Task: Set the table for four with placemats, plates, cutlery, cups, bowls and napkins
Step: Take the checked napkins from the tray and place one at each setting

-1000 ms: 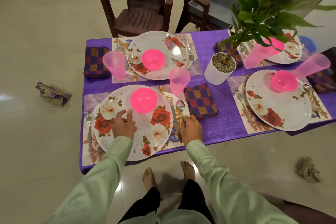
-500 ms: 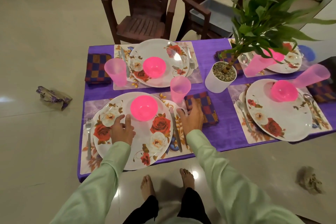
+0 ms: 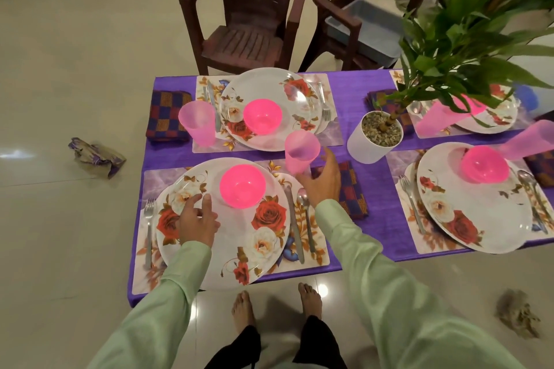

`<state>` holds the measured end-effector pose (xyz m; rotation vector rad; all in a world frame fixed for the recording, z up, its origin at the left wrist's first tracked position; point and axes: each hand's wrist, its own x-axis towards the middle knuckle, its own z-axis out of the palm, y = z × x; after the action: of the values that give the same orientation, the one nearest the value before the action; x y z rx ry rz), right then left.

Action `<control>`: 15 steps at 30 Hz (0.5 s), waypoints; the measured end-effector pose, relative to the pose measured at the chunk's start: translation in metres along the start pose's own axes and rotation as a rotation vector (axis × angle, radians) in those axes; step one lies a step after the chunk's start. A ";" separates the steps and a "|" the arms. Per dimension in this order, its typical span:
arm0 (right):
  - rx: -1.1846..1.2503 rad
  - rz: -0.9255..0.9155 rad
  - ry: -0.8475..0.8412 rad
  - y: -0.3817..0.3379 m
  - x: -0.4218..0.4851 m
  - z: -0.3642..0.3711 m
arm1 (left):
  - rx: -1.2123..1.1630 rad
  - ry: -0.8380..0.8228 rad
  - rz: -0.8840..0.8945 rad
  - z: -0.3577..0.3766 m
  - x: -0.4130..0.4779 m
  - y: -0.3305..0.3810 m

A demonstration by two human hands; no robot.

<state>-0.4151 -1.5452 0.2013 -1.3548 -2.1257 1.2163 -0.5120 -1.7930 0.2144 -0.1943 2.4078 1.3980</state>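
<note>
Right hand [image 3: 322,186] at pink cup [image 3: 301,150]; left hand [image 3: 198,222] on plate [image 3: 263,246].

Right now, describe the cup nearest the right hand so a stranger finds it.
On the purple table, find the nearest plate. The pink cup stands beyond its spoon; no other has the right hand at its base.

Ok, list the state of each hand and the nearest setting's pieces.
left hand: relaxed, resting on near plate
right hand: fingers spread around near cup, contact unclear
near cup: upright
near bowl: upright on the plate, empty
napkin: folded flat, partly hidden by right hand
</note>
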 end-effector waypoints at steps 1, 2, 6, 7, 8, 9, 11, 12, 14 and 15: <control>-0.122 -0.065 0.014 0.008 -0.004 -0.009 | -0.005 0.000 0.000 0.000 -0.001 0.001; -0.286 -0.147 0.035 0.020 -0.009 -0.018 | -0.009 0.001 0.000 0.000 -0.001 0.002; -0.779 -0.202 -0.002 0.069 -0.034 -0.039 | -0.027 0.009 0.010 0.005 -0.005 0.004; -0.840 -0.179 -0.033 0.077 -0.037 -0.038 | -0.029 0.009 0.012 0.006 -0.006 0.004; -0.883 -0.159 -0.064 0.082 -0.037 -0.036 | -0.027 0.007 0.016 0.007 -0.007 0.004; -0.910 -0.146 -0.086 0.084 -0.035 -0.033 | -0.023 0.004 0.020 0.008 -0.008 0.003; -0.911 -0.130 -0.094 0.080 -0.028 -0.029 | -0.015 0.001 0.024 0.007 -0.009 0.002; -0.898 -0.131 -0.088 0.079 -0.024 -0.028 | -0.006 0.004 0.026 0.007 -0.009 0.001; -0.891 -0.141 -0.079 0.079 -0.016 -0.026 | 0.017 0.016 0.033 0.005 -0.011 0.000; -0.899 -0.145 -0.084 0.079 -0.012 -0.026 | 0.020 0.022 0.037 0.004 -0.012 -0.001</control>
<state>-0.3472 -1.5292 0.1545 -1.4067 -2.9220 0.2168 -0.5000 -1.7905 0.2162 -0.1622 2.4543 1.3941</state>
